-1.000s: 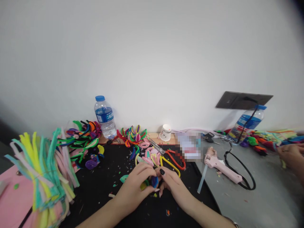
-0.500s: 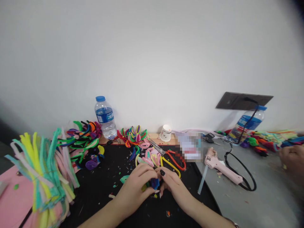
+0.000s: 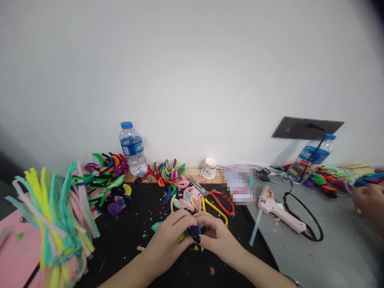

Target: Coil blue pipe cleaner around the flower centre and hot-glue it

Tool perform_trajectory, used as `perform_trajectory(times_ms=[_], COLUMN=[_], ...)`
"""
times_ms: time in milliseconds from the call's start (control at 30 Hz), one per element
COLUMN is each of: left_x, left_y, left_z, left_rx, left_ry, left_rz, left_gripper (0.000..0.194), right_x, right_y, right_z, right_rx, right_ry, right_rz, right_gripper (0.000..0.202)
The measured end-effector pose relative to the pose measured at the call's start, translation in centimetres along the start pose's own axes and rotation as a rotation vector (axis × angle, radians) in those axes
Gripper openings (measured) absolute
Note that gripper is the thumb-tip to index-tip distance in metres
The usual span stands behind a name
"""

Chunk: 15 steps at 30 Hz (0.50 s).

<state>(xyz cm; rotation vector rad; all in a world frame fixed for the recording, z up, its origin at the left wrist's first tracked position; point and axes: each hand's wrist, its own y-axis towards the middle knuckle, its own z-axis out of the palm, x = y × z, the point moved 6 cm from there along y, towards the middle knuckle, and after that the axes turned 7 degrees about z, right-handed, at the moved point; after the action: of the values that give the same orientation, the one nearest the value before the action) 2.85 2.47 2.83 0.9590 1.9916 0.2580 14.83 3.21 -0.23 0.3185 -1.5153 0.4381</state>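
Desk (image 3: 330, 256): I see a black mat under both hands.
Bottle (image 3: 133, 149): blue label, writing unreadable to me.
Cup (image 3: 209, 167): its marks are too small for me to read.
Left hand (image 3: 171, 236): fingers pinch the blue piece (image 3: 195, 230).
Right hand (image 3: 216, 237): fingers clenched on it, above the mat.

The small looped piece (image 3: 195, 229) pinched between the hands was deep blue, with a yellow-green bit (image 3: 181, 237) beside it. The right hand (image 3: 216, 237) wore black nail polish. The mat (image 3: 132, 236) was black, flecked with coloured scraps. The scissors (image 3: 216, 203) had one red and one yellow handle. The glue gun (image 3: 280, 215) was pale pink with a black cord (image 3: 312, 222). The bundled strips (image 3: 52, 212) were yellow, teal and pink. The bottle (image 3: 133, 149) had a blue cap and label.
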Motion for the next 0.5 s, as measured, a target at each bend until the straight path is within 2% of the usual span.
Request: perform_trajectory(times_ms=[133,267,500], left_x=[0.24,0.38,0.48], left_y=[-0.19,-0.33,-0.17], left_z=[0.11,0.37,0.39], left_rx=[0.004,0.024,0.021], left_ry=[-0.012,-0.016,-0.009], left_rz=[-0.02,-0.026,-0.013], left_gripper=[0.034,0.032,0.032], right_x=[-0.53,-0.71,-0.29], right_y=[0.05,0.21,0.14], right_z=[-0.24,-0.33,-0.29], right_rx=[-0.018,-0.043,-0.084], right_ry=[-0.039,-0.043,-0.089], right_rz=[-0.019,-0.013,-0.026], right_gripper=[0.028,0.02,0.018])
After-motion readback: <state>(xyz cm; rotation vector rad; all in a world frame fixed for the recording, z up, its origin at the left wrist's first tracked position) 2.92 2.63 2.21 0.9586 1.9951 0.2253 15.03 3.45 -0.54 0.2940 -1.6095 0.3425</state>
